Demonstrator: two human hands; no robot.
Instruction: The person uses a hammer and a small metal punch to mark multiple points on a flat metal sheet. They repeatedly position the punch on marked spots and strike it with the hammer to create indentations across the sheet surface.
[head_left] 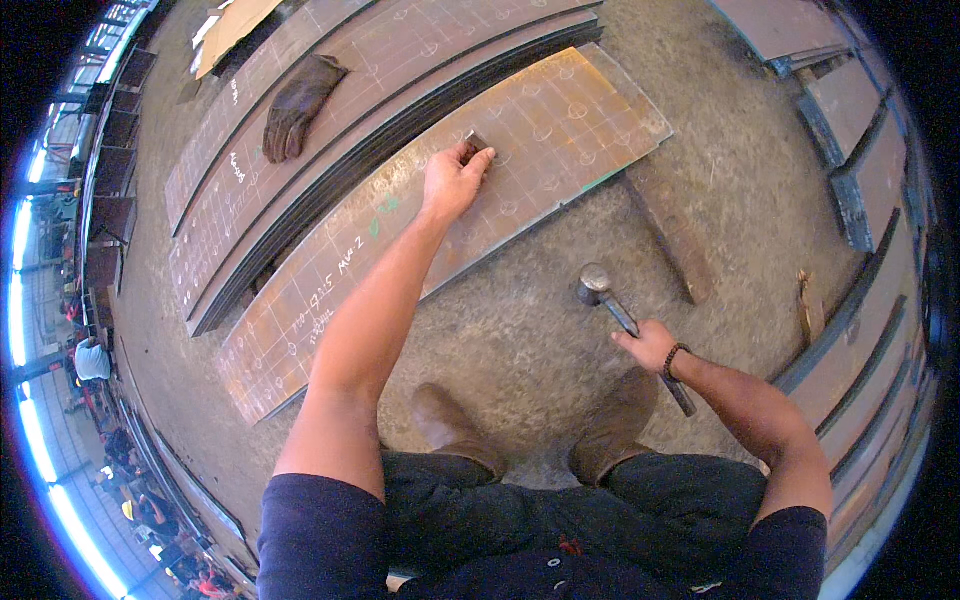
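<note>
My left hand (456,184) pinches a short metal punch (472,139) over a steel plate (330,262). Chalk lines and small circled marks cover the plate in a grid, with green and white writing on its left part. The punch's lower end is hidden by my fingers, so I cannot tell whether it touches the steel. Lower right, my right hand (652,348) is closed round the handle of a hammer (594,280). Its round head hangs over the concrete floor, apart from the plate.
Stacked marked plates (400,62) lie beyond the work plate, with a dark glove (303,105) on top. A flat bar (672,235) sticks out near the plate's right end. More steel plates (860,350) line the right side. Several people are far off at the left.
</note>
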